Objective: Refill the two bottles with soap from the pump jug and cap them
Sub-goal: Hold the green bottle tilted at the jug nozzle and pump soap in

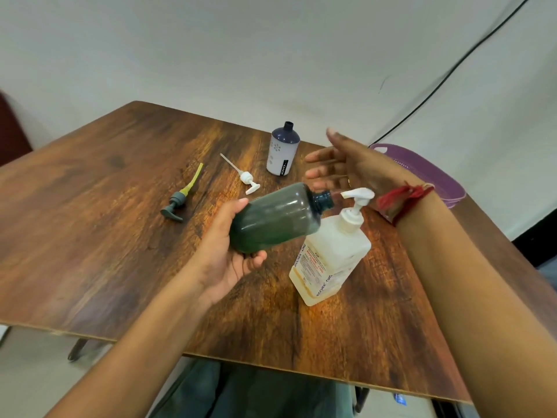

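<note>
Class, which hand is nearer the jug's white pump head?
Right. The right hand hovers open just beyond the pump head; the left hand grips the green bottle by its base, farther left.

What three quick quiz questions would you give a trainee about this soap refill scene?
1. True or false: the green bottle stands upright on the table.
2. Which hand grips the green bottle? A) left B) right C) neither
3. Fill in: ___ loose pumps lie on the table.
Key: 1. False, it is held tilted toward the pump jug. 2. A, the left hand; the right hand is open. 3. Two: grey pump, white pump.
</note>
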